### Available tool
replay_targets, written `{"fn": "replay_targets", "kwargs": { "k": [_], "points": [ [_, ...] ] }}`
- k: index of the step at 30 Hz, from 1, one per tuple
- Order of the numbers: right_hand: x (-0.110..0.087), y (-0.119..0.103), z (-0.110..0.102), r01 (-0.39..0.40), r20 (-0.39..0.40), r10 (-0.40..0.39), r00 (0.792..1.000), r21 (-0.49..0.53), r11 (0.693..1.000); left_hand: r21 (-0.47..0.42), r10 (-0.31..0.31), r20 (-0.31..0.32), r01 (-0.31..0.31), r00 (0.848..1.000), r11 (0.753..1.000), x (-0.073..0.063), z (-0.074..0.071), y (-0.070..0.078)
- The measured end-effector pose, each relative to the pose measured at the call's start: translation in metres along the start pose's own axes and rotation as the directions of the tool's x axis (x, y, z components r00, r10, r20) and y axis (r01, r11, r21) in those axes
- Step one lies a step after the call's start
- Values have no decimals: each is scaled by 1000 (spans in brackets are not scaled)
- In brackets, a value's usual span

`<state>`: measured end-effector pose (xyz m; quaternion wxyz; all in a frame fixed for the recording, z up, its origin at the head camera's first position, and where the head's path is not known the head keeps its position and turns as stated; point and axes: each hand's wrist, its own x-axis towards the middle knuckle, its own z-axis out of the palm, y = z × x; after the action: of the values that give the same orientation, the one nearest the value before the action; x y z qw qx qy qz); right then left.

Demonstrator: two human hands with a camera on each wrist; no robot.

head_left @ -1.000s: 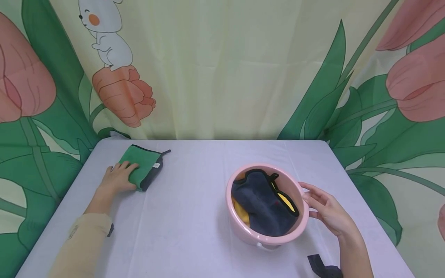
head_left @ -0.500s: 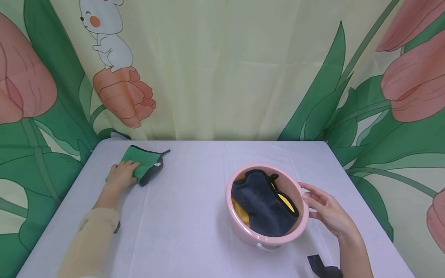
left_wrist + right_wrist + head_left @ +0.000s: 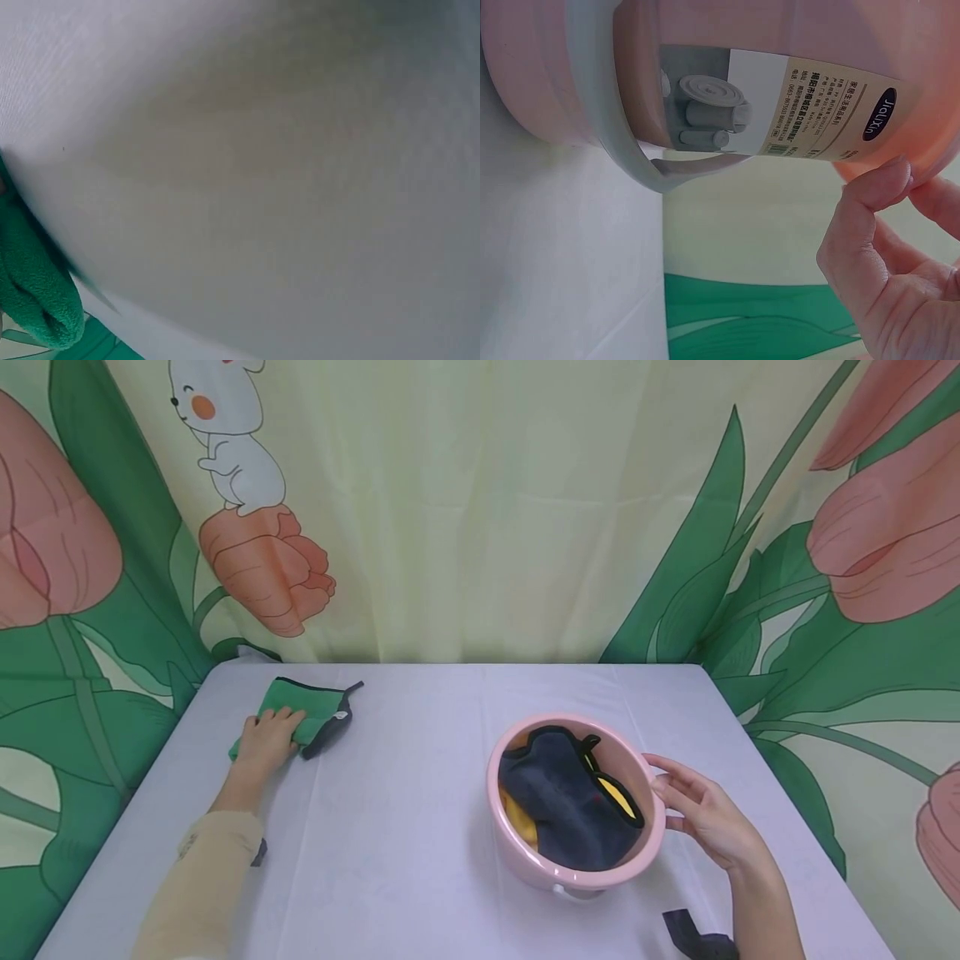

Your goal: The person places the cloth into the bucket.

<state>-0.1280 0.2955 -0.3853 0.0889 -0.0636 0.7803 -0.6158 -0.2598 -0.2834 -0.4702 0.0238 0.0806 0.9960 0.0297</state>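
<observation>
At the table's far left, my left hand (image 3: 266, 743) grips a green cloth (image 3: 318, 700) with a dark border, a small white tag and a loop. The cloth bunches under its fingers; the fingertips are hidden in the head view. The left wrist view shows a fold of the green cloth (image 3: 37, 277) at its edge. On the right, my right hand (image 3: 708, 814) pinches the rim of a pink bucket (image 3: 517, 860), thumb outside, as the right wrist view of the hand (image 3: 889, 262) shows. Inside the bucket lie a dark grey cloth (image 3: 562, 802) with black edging and yellow cloth (image 3: 521, 818).
A white handle (image 3: 622, 142) hangs down the bucket's side, beside a printed label (image 3: 832, 109). The white-covered table (image 3: 405, 760) reaches back to a printed curtain (image 3: 480, 510). A black strap (image 3: 697, 937) hangs by the right wrist.
My left hand has moved slightly right and forward over the green cloth, and the cloth's near side has bunched up. The right hand and bucket stay put.
</observation>
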Motion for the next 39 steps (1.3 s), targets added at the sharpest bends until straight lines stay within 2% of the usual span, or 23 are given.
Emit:
{"fn": "replay_targets", "kwargs": {
  "k": [7, 13, 18, 23, 26, 30, 33, 39],
  "points": [
    [0, -1, 0, 1, 2, -1, 1000, 0, 1000, 3, 16, -60, -16, 998, 1000, -1, 4, 2],
    [-1, -1, 0, 1, 4, -1, 1000, 6, 1000, 42, 57, -158, -51, 986, 998, 5, -2, 15],
    [0, -1, 0, 7, 13, -7, 1000, 10, 1000, 77, 121, -281, -103, 952, 992, 13, -17, 31],
    [0, -1, 0, 12, 17, -12, 1000, -4, 1000, 100, 186, -360, -161, 914, 982, 18, -34, 51],
    [0, -1, -1, 11, 17, -11, 1000, -5, 1000, 113, 227, -419, -197, 879, 974, 20, -45, 65],
    [0, -1, -1, 17, 21, -17, 1000, 2, 1000, 134, 278, -514, -244, 811, 960, 23, -58, 82],
    [0, -1, -1, 21, 25, -21, 999, 1, 1000, 162, 320, -580, -279, 749, 946, 24, -68, 95],
    [0, -1, -2, 28, 31, -28, 999, 3, 1000, 253, 411, -678, -331, 609, 909, 22, -88, 121]
  ]
}}
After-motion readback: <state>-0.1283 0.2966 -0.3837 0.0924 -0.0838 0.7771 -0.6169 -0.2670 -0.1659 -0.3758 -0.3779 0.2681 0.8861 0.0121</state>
